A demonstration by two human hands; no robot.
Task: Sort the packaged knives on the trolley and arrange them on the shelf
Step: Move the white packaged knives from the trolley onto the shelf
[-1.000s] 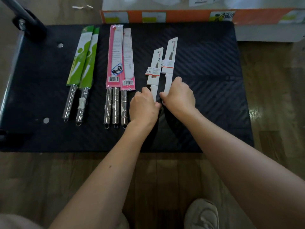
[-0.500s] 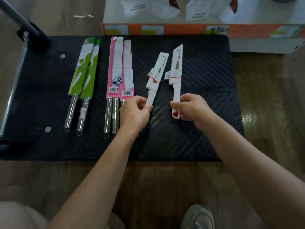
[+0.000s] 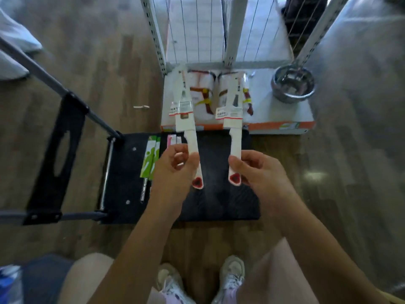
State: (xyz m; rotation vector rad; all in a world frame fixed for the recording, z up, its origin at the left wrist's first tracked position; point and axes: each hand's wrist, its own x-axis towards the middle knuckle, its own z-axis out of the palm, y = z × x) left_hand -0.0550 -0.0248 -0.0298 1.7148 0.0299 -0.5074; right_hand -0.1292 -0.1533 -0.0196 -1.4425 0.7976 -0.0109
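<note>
Shelf [image 3: 232, 29] is seen at 12 o'clock, with a steel bowl [image 3: 292, 84] on its base at 1 o'clock. Trolley [image 3: 125, 172] is parked below it at centre; green-sleeved knives [image 3: 151, 159] and pink-sleeved knives [image 3: 173, 139] are left on its deck. Left hand [image 3: 173, 170] is curled round the left white knife [image 3: 185, 110] handle; right hand [image 3: 256, 172] fingers are wrapped on the right white knife [image 3: 233, 110] handle. Both are held in the air over the deck, side by side and apart. They are judged light and stiff, with card sleeves possibly loose, so the handles are best gripped. Long axes run 6 to 12; sleeved blades are pointed at 12, toward the shelf.
</note>
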